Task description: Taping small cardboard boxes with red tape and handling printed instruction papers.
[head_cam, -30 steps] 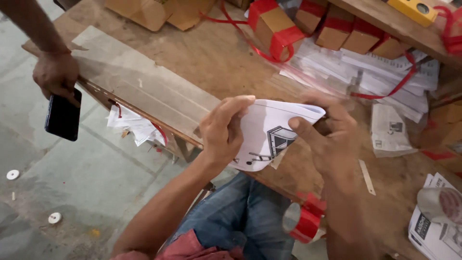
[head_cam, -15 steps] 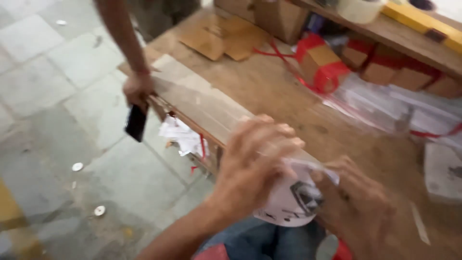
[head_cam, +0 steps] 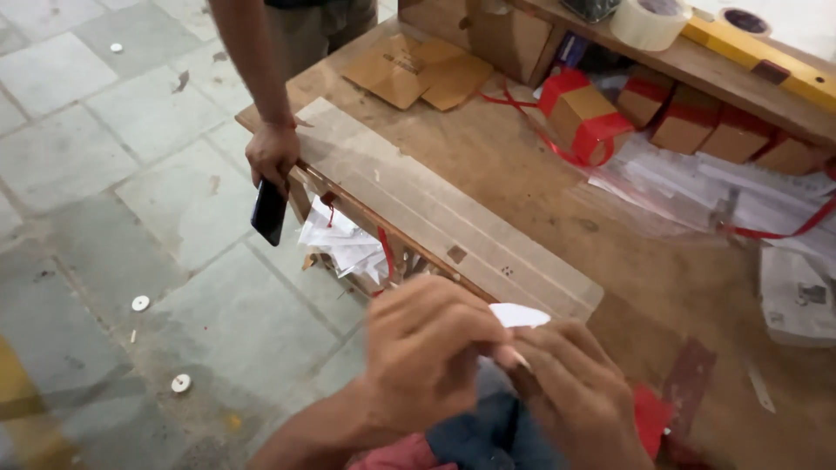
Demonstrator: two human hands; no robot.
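Since half a second earlier, my hands had drawn closer together over my lap and now covered most of the white paper (head_cam: 515,315), of which only a small folded corner showed between them; a second before that it had been spread wide open with its black print facing me. My view had also swung further along the counter (head_cam: 540,183).

My left hand (head_cam: 428,359) was curled over the paper from the left, its fingers (head_cam: 470,326) closed down on it. My right hand (head_cam: 576,402) met it from the right, fingertips (head_cam: 520,359) pinching the same piece, so both were gripping the paper just at the near edge of the counter, above my blue trousers.

A pale plank (head_cam: 444,209) lay slantwise along the counter's near edge. Beyond it sat flat cardboard pieces (head_cam: 427,70), a small cardboard box bound in red tape (head_cam: 588,117), and a row of similar boxes (head_cam: 723,130) along the back. Clear plastic sleeves with white sheets (head_cam: 723,196) lay spread near them, with red ribbon (head_cam: 784,231) trailing across. On the raised shelf stood a roll of clear tape (head_cam: 649,19) and a yellow spirit level (head_cam: 766,65).

Another person's hand (head_cam: 272,155) rested at the counter's corner, holding a dark phone (head_cam: 268,211) that hung below the edge. Crumpled white papers (head_cam: 344,244) were tucked under the counter, and small white discs (head_cam: 139,303) lay on the tiled floor (head_cam: 104,174).
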